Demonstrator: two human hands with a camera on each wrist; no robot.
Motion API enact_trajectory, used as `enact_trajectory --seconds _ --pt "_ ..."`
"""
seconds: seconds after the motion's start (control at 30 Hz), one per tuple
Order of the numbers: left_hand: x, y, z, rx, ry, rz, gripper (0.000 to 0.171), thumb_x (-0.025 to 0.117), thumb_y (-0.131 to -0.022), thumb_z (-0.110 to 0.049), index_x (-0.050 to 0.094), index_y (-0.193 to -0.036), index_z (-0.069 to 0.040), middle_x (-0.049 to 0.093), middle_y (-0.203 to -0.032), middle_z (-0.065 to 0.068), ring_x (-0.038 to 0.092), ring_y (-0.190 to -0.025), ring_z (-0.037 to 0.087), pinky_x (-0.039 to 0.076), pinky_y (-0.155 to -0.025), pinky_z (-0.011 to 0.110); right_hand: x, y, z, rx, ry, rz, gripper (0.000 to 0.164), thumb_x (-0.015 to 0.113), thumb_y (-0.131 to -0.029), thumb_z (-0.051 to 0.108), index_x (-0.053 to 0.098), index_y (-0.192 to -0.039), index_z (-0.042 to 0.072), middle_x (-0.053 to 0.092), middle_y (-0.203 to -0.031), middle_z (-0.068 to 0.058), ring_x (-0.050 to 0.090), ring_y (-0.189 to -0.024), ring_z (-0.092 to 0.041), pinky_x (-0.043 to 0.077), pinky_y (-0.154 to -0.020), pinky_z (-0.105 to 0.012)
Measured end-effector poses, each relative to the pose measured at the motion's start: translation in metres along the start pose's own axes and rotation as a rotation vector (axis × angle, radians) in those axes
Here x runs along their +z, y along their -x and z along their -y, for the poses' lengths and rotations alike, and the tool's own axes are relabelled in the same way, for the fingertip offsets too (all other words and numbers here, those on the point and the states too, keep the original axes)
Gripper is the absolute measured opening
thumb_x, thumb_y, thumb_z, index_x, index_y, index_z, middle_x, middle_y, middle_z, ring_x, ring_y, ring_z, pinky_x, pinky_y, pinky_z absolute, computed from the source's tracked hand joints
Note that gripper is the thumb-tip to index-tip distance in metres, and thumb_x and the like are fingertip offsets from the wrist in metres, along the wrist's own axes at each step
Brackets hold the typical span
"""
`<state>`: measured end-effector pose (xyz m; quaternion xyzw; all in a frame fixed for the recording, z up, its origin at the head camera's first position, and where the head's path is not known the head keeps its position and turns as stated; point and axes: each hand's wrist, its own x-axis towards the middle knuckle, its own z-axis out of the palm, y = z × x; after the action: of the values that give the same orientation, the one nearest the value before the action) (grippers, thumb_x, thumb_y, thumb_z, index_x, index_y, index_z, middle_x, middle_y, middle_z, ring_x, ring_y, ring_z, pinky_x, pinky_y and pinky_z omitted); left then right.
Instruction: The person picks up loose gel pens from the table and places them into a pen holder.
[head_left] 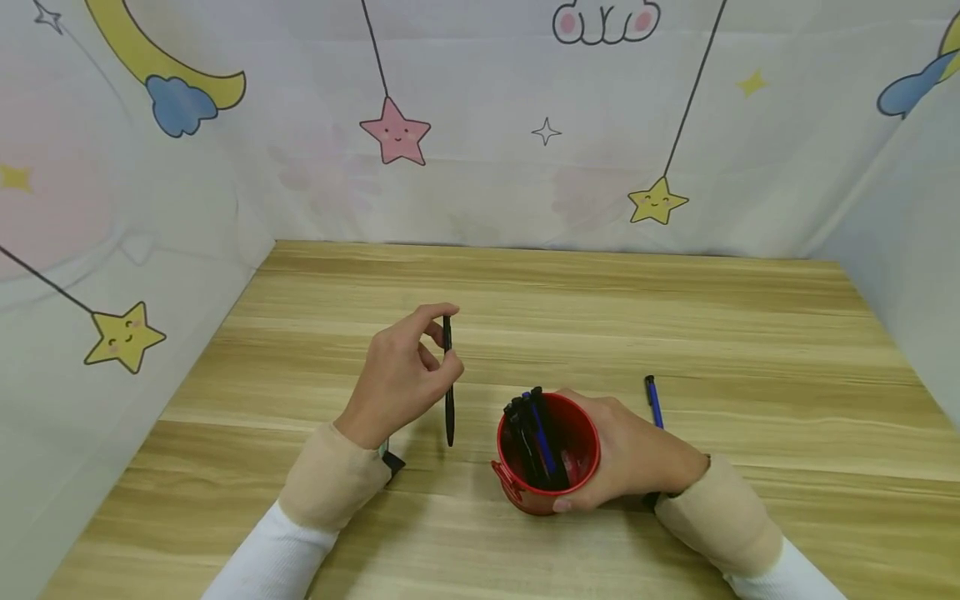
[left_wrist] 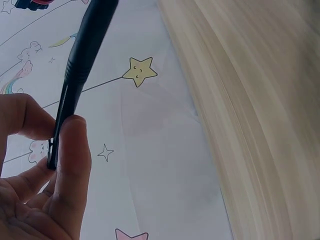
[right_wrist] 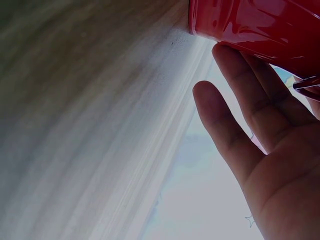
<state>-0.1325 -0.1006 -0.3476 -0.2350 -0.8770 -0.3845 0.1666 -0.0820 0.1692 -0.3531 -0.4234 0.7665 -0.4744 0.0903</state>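
- Red and glossy, the bucket [head_left: 534, 502] sits toward the near side of the desk [head_left: 420, 275], roughly midway between its left and right edges; whether the base rests flat is hard to tell.
- The left hand [head_left: 401, 371] pinches a black pen [head_left: 449, 417] near its top, tapered end down, left of the bucket and apart from it.
- The right hand [head_left: 633, 450] curves round the bucket's right side, thumb at the near side. The right wrist view shows one finger standing off the wall, so the grip may be light, and a knock could slide or tip the bucket.
- With the pinch so high, the pen could swing or slip if its lower end struck the rim.
- The pens inside [head_left: 534, 437] lean against the left of the rim; anything brought in from that side could bump their tops. The opening has more room on its right.
- The handle [head_left: 507, 482], on the bucket's near left, could catch a tip passing low.
- A blue pen [head_left: 654, 400] lies toward the desk's right edge, partly hidden by the right hand; a sweep that way could roll it.
- Room is widest toward the far edge, where patterned cloth [head_left: 480, 200] rises. The near edge is out of view.
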Motion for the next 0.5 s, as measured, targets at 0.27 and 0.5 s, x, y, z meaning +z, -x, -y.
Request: enact_trajectory --seconds 0.27,0.5 --pt "-0.001 0.0 -0.001 -0.005 0.055 -0.015 0.049 0.058 -0.076 -0.01 0.054 -0.123 -0.023 0.056 -0.085 -0.007 0.053 -0.051 -0.002 0.049 -0.045 0.027 0.002 0.0 -0.005 -0.015 -0.007 -0.006 0.076 0.085 -0.059 0.029 0.049 -0.124 0.016 0.06 -0.111 0.003 0.057 -0.098 -0.015 0.053 -0.078 -0.039" --pt "-0.002 0.0 -0.003 -0.007 0.1 -0.025 0.049 0.057 -0.076 -0.008 0.054 -0.123 -0.023 0.056 -0.085 -0.007 0.054 -0.052 -0.001 0.049 -0.045 0.027 0.005 0.003 -0.015 0.006 0.014 -0.004 0.079 0.084 -0.06 0.038 0.046 -0.127 0.024 0.058 -0.114 0.009 0.055 -0.101 -0.012 0.052 -0.08 -0.036"
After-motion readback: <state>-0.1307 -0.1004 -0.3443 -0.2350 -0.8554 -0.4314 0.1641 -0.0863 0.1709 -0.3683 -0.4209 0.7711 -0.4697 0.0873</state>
